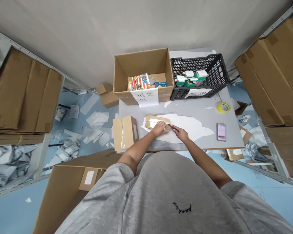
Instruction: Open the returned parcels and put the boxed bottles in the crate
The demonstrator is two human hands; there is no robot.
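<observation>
Pressing flat with fingers spread, the left hand (159, 128) pins one small cardboard parcel (156, 122) to the worktop (230, 139); the right hand (181, 133), closed around one red-handled utility knife (173, 127), sits just beside it, so a slipping blade could nick the left hand. One open carton (144, 63) stands at twelve o'clock, one black crate (219, 61) at one, one tape roll (223, 107) at two.

Your cardboard parcel (154, 121) is matt kraft paper, slightly rough. Your box cutter (172, 127) has a glossy red plastic handle. Crate (223, 70): black plastic. Tape roll (223, 107): glossy. Tabletop (200, 107): smooth, matt grey.
</observation>
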